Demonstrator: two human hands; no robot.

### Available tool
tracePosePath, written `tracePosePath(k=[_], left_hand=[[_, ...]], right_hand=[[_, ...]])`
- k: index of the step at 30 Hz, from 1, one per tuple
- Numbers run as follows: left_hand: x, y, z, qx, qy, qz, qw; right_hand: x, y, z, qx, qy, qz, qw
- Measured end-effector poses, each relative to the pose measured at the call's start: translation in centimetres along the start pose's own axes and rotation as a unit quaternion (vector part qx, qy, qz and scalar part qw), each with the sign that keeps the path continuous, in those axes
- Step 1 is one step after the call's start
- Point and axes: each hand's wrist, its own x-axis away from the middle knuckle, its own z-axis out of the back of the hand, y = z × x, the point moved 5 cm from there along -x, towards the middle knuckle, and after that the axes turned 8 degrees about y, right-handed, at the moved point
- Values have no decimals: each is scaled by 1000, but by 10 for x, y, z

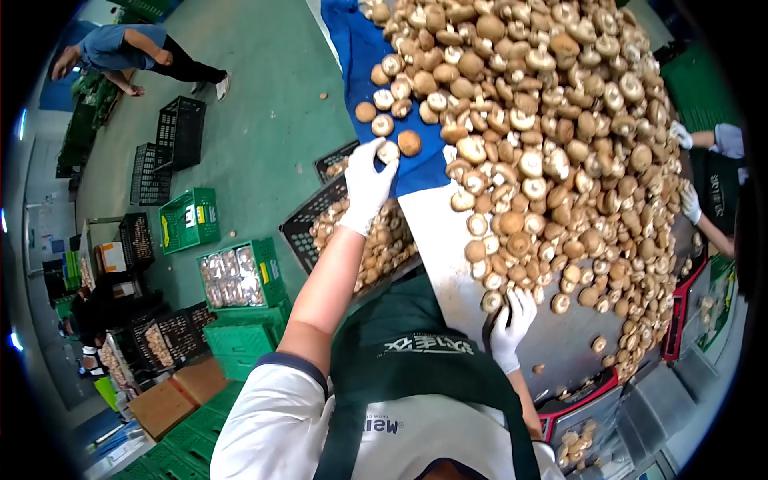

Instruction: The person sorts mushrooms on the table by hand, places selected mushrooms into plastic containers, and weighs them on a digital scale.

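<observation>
A large heap of brown shiitake mushrooms (552,104) covers the metal table (588,324) and part of a blue cloth (424,172). My left hand (364,192), in a white glove, reaches to the cloth's edge with thumb and fingers around a mushroom (388,152). Beside it on the cloth lies a browner cap (410,143). My right hand (512,328), also gloved, rests at the near edge of the heap, fingers stretched out and somewhat apart. Just beyond its fingertips sits a pale-stemmed mushroom (492,302); nothing shows in its grasp.
A black crate (300,228) of mushrooms stands below my left forearm. Green crates (240,340) are stacked to the left, one with packed trays (232,278). Across the table a co-worker's gloved hands (690,202) touch the heap's edge. Another person (128,52) walks at the upper left.
</observation>
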Motion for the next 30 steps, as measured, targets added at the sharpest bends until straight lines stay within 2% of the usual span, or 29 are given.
tracePosePath(k=[2, 4, 5, 8, 9, 10, 12, 14, 16, 17, 18, 20, 22, 24, 25, 26, 28, 30], left_hand=[[-3, 2, 2, 13, 3, 6, 1000], [-4, 0, 14, 67, 9, 75, 995], [0, -6, 23, 72, 32, 80, 994], [26, -50, 51, 119, 60, 143, 981], [43, -72, 59, 81, 61, 146, 984], [51, -71, 76, 45, 30, 181, 982], [83, -112, 90, 21, -6, 237, 971], [112, -141, 101, -74, -18, 207, 975], [119, -131, 111, -83, -25, 219, 972], [118, -121, 111, -46, -21, 228, 972], [120, -112, 110, -11, -18, 237, 971], [120, -103, 99, -6, -29, 208, 978], [110, -80, 89, 18, -47, 206, 977], [100, -65, 75, 53, -63, 208, 975], [96, -58, 68, 103, -68, 218, 968], [92, -51, 61, 154, -76, 227, 959], [83, -35, 49, 179, -86, 205, 958], [77, -16, 43, 209, -109, 184, 954]], right_hand=[[-7, -11, 10, 13, 9, -10, 1000], [-20, -28, 18, 18, 34, 11, 999], [-28, -37, 18, 0, 40, 9, 999], [-59, -66, 2, -58, 30, 12, 998], [-70, -77, -9, -84, 21, 16, 996], [-81, -84, -25, -95, 8, 49, 994], [-111, -111, -52, -136, -19, 83, 987], [-133, -115, -86, -132, -14, 105, 986], [-171, -126, -107, -154, 23, 117, 981], [-186, -125, -122, -127, 15, 89, 988], [-204, -132, -131, -70, 24, 129, 989], [-224, -118, -156, 62, -24, 117, 991], [-236, -92, -174, 100, -68, 91, 989], [-243, -85, -175, 57, -74, 98, 991], [-246, -83, -169, -20, -64, 72, 995], [-251, -85, -157, -20, -45, 77, 996], [-253, -79, -138, -183, -22, 12, 983], [-246, -78, -111, -262, -19, -53, 964]])
